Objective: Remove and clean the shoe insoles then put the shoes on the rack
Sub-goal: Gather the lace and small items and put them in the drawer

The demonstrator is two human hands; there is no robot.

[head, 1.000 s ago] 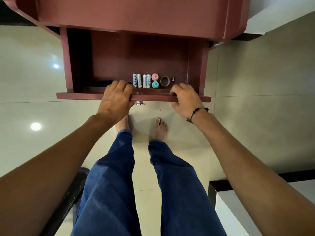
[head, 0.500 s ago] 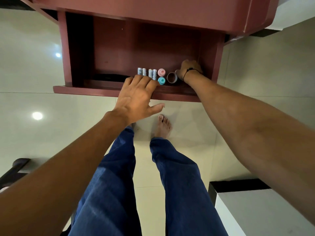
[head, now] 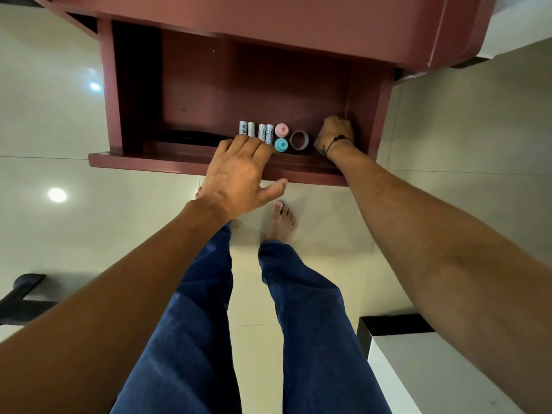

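No shoe or insole is in view. I stand barefoot at an open reddish-brown drawer (head: 149,162). My left hand (head: 239,174) rests on the drawer's front edge, with its fingers lying over the edge and its thumb spread below. My right hand (head: 334,134) is down in the drawer's front right corner, back facing up and fingers curled under. Whatever lies beneath those fingers is hidden.
Inside the drawer lie several white batteries (head: 257,131), a pink cap (head: 281,129), a teal cap (head: 280,144) and a tape ring (head: 299,140). A black-and-white ledge (head: 418,354) sits low on the right. A dark object (head: 21,297) lies on the glossy tiled floor at left.
Both hands gripped the drawer's front edge a second ago. My right hand has since reached into the drawer's right corner, and my left hand slid right along the edge.
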